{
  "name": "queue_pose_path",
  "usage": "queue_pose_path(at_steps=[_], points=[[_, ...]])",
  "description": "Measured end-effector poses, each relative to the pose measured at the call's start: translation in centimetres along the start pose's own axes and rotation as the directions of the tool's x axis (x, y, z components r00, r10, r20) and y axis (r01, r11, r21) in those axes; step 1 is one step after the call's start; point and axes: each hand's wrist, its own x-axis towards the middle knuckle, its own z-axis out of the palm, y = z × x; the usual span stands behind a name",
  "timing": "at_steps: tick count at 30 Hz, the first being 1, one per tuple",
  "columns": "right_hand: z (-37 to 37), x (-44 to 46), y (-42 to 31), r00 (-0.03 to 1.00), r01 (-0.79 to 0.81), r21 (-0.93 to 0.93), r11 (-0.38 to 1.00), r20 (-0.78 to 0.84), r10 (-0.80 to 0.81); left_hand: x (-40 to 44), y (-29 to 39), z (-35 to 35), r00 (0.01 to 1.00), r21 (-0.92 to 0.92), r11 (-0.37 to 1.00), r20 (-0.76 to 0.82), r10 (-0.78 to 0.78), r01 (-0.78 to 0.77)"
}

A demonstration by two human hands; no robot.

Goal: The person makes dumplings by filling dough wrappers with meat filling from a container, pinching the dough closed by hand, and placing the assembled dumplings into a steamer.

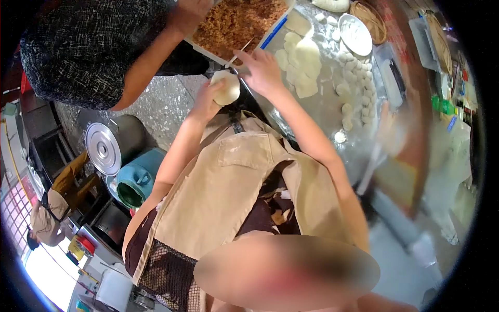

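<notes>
My left hand (207, 100) holds a round dough wrapper (227, 89) in front of my apron, with the fingers closed on its left edge. To the right and a little higher, my right hand (261, 72) pinches a thin pale stick (232, 62) at the near edge of the filling tray. The tray (285, 11) holds a reddish-brown crumbly filling (234, 23). Beside it on the metal table lie stacked flat dough wrappers (304, 62), just past my right hand.
Small dough pieces (358, 78) and a bowl of white flour (356, 34) are on the table. Another person's arm (150, 65) reaches over the tray from the left. A blurred arm (390, 127) is at right. A lidded pot (103, 148) and blue jug (136, 177) stand lower left.
</notes>
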Motion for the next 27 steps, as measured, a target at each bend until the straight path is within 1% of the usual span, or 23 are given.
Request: queue_pose_path(at_steps=[1,3,4,6,7,9,11,13,14,15,16,17,19,21,22,24,26,27], points=[[0.3,0.6,0.1,1.0,0.003,0.002,1.0,0.012,-0.003,-0.3,-0.1,-0.8,1.0,-0.009,1.0,-0.008,-0.002,0.002],[0.9,2.0,0.4,0.98,0.181,-0.049,0.982,0.096,-0.176,-0.3,-0.3,-1.9,0.999,-0.065,0.997,-0.007,0.033,-0.033],[1.4,2.4,1.2,0.978,0.182,-0.052,0.982,0.109,-0.176,-0.4,-0.7,-2.1,1.0,-0.076,0.997,-0.008,0.027,-0.027],[2.2,3.5,3.2,0.974,0.216,0.093,0.972,-0.098,-0.207,0.1,-1.1,-2.2,0.999,-0.087,0.996,-0.018,0.026,-0.028],[1.2,4.5,3.2,0.994,0.011,0.222,0.975,-0.111,0.014,0.5,-1.1,-2.0,0.999,-0.099,0.995,-0.022,0.029,-0.031],[0.6,5.6,5.9,0.996,-0.031,0.237,0.971,-0.076,0.051,0.6,-1.5,-1.2,0.999,-0.09,0.995,0.026,0.033,-0.031],[-1.1,7.0,7.0,0.994,-0.053,0.246,0.968,-0.078,0.075,1.0,-0.9,-0.1,0.999,-0.084,0.996,0.018,0.037,-0.036],[-3.4,6.6,6.1,0.964,-0.192,0.41,0.892,-0.089,0.249,1.4,-1.0,0.2,0.999,-0.095,0.995,-0.001,0.035,-0.035],[-3.2,6.4,6.6,0.966,-0.195,0.41,0.891,-0.08,0.248,1.8,-1.1,0.2,0.997,-0.153,0.986,0.039,0.065,-0.059],[-2.8,6.1,7.2,0.953,-0.235,0.63,0.74,-0.001,0.303,2.2,-1.1,0.1,0.992,-0.208,0.975,0.08,0.099,-0.081],[-2.2,5.8,7.7,0.937,-0.267,0.802,0.534,0.088,0.337,2.5,-1.2,0.1,0.992,-0.206,0.975,0.079,0.097,-0.079],[-1.6,5.6,8.3,0.937,-0.267,0.804,0.532,0.089,0.338,2.9,-1.4,0.2,0.994,-0.196,0.977,0.053,0.1,-0.088],[-0.9,5.9,8.9,0.917,-0.326,0.821,0.468,0.155,0.368,3.2,-1.4,0.4,0.993,-0.186,0.977,0.028,0.112,-0.105],[-0.8,6.4,9.7,0.92,-0.335,0.809,0.483,0.17,0.353,3.2,-1.4,0.5,0.993,-0.112,0.988,-0.06,0.1,-0.106],[-0.8,5.9,9.9,0.916,-0.357,0.793,0.494,0.193,0.352,3.0,-1.6,0.5,0.994,-0.108,0.989,-0.067,0.09,-0.097],[-1.0,5.8,10.6,0.916,-0.363,0.797,0.483,0.209,0.344,3.4,-1.4,0.5,0.994,-0.148,0.984,0.011,0.104,-0.101],[-1.3,6.2,11.5,0.917,-0.365,0.798,0.479,0.22,0.332,3.5,-1.4,0.7,0.994,-0.155,0.982,0.01,0.106,-0.104],[-1.5,6.3,11.8,0.904,-0.4,0.76,0.513,0.236,0.356,3.5,-1.5,0.7,0.995,-0.164,0.981,0.009,0.103,-0.1]])
